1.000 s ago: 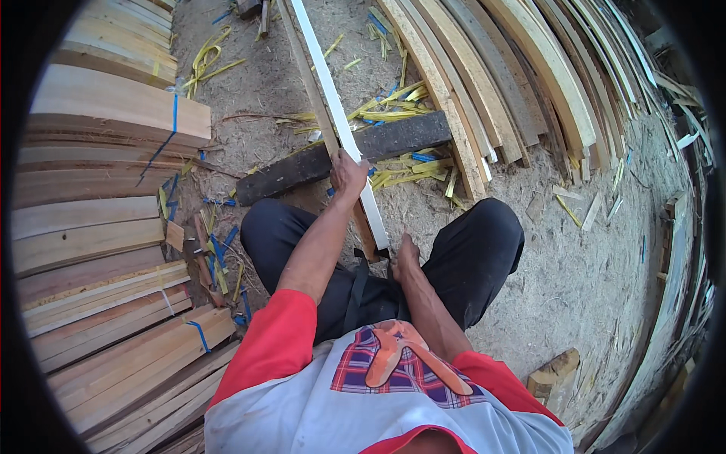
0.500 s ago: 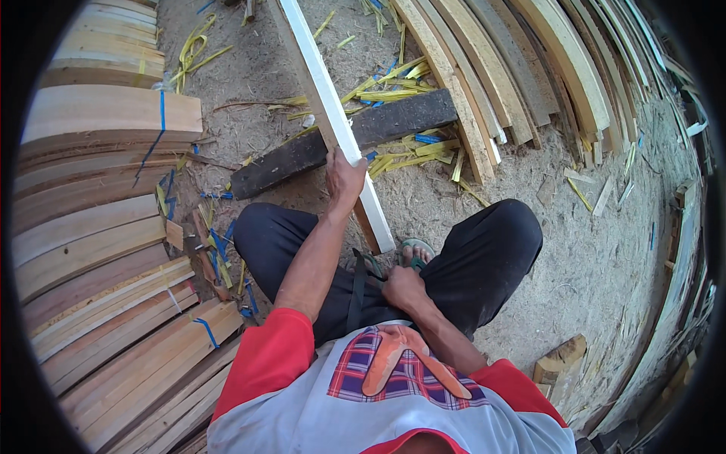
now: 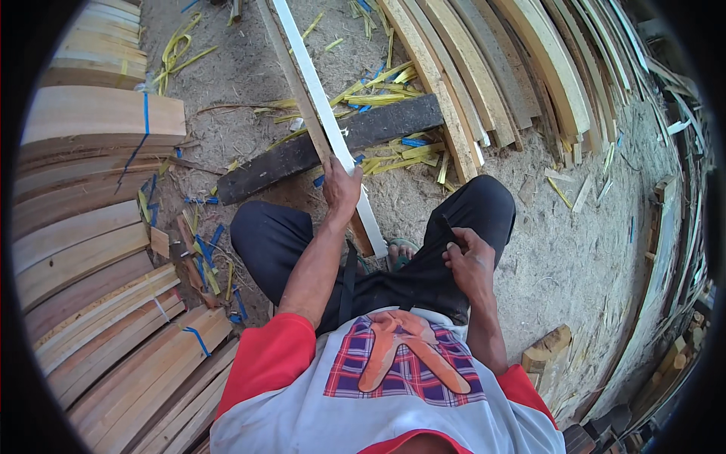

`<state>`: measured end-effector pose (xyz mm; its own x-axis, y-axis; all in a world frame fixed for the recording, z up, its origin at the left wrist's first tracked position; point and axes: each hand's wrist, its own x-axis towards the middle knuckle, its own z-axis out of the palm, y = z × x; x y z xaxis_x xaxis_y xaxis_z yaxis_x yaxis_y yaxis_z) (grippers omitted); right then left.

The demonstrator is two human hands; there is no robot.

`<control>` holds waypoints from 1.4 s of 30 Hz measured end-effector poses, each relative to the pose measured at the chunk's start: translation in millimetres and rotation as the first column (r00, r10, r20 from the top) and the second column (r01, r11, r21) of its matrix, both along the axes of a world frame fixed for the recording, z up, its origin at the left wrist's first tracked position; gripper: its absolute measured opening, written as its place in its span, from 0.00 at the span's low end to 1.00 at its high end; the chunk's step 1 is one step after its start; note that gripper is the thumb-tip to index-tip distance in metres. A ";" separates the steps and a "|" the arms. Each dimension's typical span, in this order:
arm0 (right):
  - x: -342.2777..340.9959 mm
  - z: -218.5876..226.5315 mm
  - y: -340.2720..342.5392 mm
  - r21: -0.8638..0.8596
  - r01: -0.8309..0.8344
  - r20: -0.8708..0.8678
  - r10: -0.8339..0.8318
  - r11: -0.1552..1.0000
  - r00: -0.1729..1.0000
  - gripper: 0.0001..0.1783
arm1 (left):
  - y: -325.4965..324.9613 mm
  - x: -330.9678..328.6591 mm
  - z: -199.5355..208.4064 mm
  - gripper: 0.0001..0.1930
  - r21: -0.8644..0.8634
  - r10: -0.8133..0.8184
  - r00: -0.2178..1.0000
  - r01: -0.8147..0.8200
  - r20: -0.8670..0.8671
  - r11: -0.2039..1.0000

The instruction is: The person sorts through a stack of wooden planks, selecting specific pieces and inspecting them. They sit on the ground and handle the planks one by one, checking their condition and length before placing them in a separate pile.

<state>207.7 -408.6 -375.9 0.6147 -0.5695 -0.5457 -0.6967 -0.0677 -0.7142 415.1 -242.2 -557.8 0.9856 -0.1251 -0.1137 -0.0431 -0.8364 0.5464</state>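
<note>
My left hand [image 3: 342, 186] is wrapped round a long wooden batten [image 3: 321, 106] with one white face. Its near end comes down between my knees, close to my sandalled foot [image 3: 401, 253]. Beyond my hand, the batten lies across a dark, thick timber beam [image 3: 280, 166] on the ground. Over my right thigh, my right hand [image 3: 470, 263] is closed with thumb and fingers around a small, narrow, dark object [image 3: 445, 225]. Against the black trousers, its exact kind is hard to make out. A dark strap [image 3: 348, 284] hangs over my lap.
Stacked planks [image 3: 98, 163], some bound with blue strap, line the left side. Long boards [image 3: 484, 68] lie side by side at the far right. Yellow strapping scraps [image 3: 378, 98] litter the ground round the beam. A short wood block [image 3: 546, 348] sits near my right elbow.
My right hand has moved from between my legs out to the right, over my right thigh, and a dark narrow object now shows in it. My left hand still grips the batten.
</note>
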 end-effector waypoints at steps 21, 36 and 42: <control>-101.5 -6.8 -4.2 -0.289 -0.233 0.078 0.265 0.928 0.961 0.25 | -8.9 4.9 61.7 0.52 0.134 -0.106 0.994 0.102 0.021 0.986; -123.4 92.2 -12.6 0.345 -0.146 -0.206 0.227 0.927 0.952 0.09 | -10.9 -161.3 251.2 0.09 -0.488 -0.949 -0.302 0.845 -0.093 -0.221; -179.0 75.3 21.6 0.819 0.049 0.061 -0.172 0.571 0.983 0.19 | -1.4 -148.4 252.7 0.09 -0.372 -0.915 -0.019 0.917 -0.402 0.144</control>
<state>28.7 -387.1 -300.6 0.6722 0.0065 -0.7404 -0.5627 0.6544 -0.5051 266.7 -243.6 -305.1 -0.1790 -0.8775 -0.4449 -0.5485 -0.2864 0.7856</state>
